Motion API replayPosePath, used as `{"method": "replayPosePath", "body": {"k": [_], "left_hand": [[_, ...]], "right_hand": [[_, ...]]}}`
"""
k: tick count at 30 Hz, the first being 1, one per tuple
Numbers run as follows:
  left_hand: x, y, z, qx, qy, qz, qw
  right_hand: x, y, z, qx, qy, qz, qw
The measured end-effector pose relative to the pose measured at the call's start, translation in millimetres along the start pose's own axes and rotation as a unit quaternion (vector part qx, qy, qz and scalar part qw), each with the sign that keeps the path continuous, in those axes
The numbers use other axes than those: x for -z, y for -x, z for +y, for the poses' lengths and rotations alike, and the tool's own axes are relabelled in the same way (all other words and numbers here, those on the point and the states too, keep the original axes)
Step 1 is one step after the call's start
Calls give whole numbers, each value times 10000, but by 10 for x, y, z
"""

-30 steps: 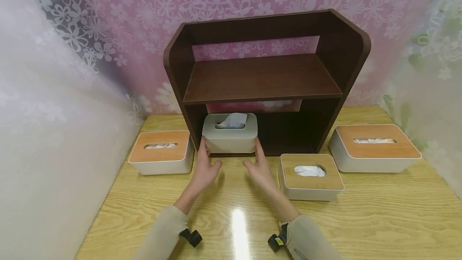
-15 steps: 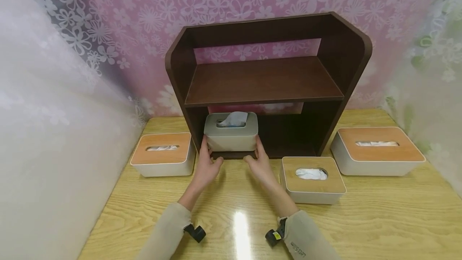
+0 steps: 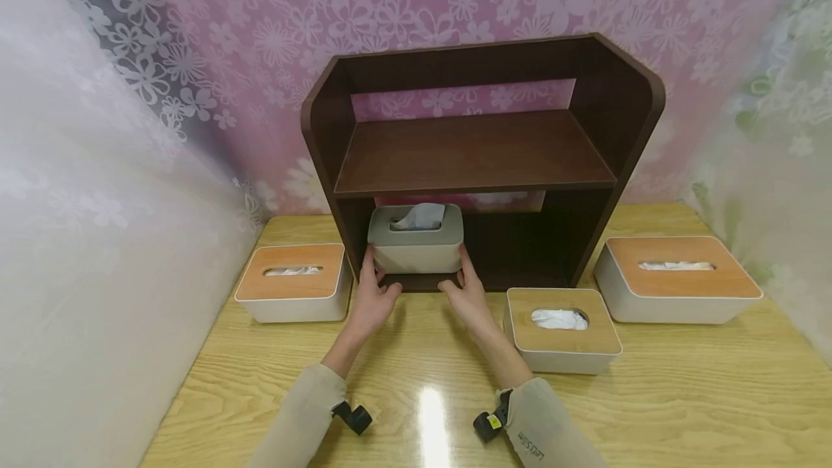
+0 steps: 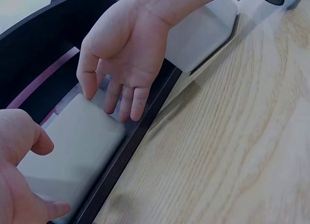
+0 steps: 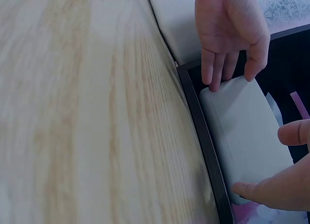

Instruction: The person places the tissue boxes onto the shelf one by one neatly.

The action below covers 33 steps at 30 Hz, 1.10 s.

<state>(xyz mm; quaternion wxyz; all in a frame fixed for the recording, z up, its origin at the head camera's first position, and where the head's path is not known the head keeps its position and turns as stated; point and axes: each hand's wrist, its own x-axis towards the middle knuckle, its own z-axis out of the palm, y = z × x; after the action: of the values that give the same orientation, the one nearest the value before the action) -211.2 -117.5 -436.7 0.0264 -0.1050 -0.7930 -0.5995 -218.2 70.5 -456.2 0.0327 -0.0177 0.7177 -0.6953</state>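
A grey-lidded, pale-sided tissue box (image 3: 417, 257) sits at the left of the lower shelf, a white tissue standing up from its slot. At its left end is my left hand (image 3: 373, 303), fingertips right at the side. My right hand (image 3: 469, 305) mirrors it at the right end. In the left wrist view the fingers of the right hand (image 4: 127, 54) extend loosely beside the box's end. The right wrist view shows the left hand (image 5: 233, 28) with its fingers much the same at the opposite end.
The dark brown two-tier shelf (image 3: 474, 154) stands against a pink flowered backdrop. Left of it is a wood-lidded tissue box (image 3: 292, 302). A lighter-lidded tissue box (image 3: 564, 361) sits close by my right forearm, with a larger orange-lidded one (image 3: 679, 309) farther right.
The grey-lidded tissue box has slid slightly deeper into the lower shelf, so more of the shelf's front board shows. Both hands have stayed at its ends. The head view has shifted a little.
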Motion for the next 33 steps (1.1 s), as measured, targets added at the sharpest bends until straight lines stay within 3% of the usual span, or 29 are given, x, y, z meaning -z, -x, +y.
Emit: {"method": "replayPosePath", "body": {"k": [4,11,13,16,25,33], "left_hand": [[8,17,-7,59,35,-87,9999],[-57,-27,-368,129,-103,-35,9999],[-85,1,-359,146,-103,-54,9998],[-122,63,-276,107,-28,-153,9998],[-203,324,223,61,82,-593,9982],[-303,391,345,45,124,-976,9951]], "right_hand": [[1,-31,87,-108,184,49,9998],[22,73,44,-156,321,-163,9992],[30,120,18,-130,371,-224,9990],[44,197,-12,-88,455,-287,9985],[153,403,-127,258,491,-597,9967],[285,575,-255,319,395,-860,9950]]}}
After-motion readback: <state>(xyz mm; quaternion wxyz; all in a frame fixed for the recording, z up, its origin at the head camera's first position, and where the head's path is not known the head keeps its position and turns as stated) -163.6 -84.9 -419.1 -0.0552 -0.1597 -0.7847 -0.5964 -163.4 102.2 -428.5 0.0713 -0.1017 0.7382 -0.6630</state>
